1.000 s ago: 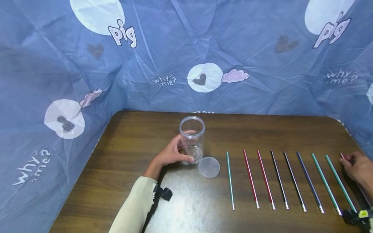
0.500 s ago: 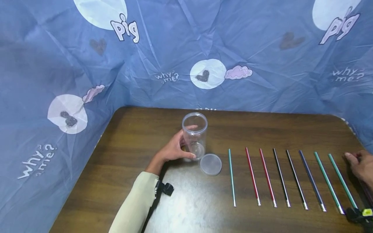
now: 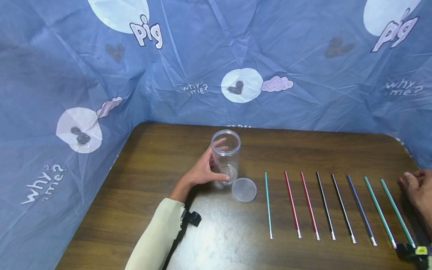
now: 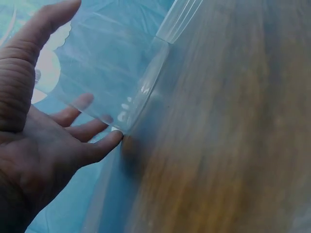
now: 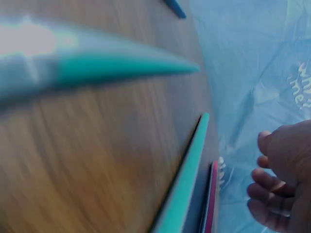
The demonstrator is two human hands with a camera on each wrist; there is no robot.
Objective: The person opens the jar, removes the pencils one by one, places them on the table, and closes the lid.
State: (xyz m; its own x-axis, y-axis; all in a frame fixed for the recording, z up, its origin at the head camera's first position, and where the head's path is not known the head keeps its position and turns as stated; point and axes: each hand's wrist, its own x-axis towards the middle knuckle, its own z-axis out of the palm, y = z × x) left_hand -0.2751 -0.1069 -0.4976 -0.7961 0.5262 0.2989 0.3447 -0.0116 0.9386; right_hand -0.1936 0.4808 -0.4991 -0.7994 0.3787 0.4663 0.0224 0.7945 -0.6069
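My left hand [image 3: 202,168] holds an upright clear plastic jar [image 3: 225,161], its thumb in front and fingers behind; several fingers show through the wall. The left wrist view shows the hand [image 4: 53,141] spread along the see-through jar [image 4: 116,73]. A round translucent lid [image 3: 244,190] lies beside the jar's base. At the table's right edge, my right hand [image 3: 420,193] has loosely bent fingers. In the right wrist view nothing shows within the hand [image 5: 282,179]; a red pencil [image 5: 210,199] lies near it, beyond a green pencil [image 5: 187,179].
Several pencils lie in a spaced row: a teal pencil [image 3: 268,206], two red ones, two black ones, a blue pencil [image 3: 361,210] and two green ones. The brown wooden table [image 3: 141,210] meets a blue printed cloth [image 3: 189,45] at the back and left.
My right hand has let go of the red pencil at the far right and its fingers have loosened. Fingers of my left hand have shifted slightly on the jar. The view has tilted slightly.
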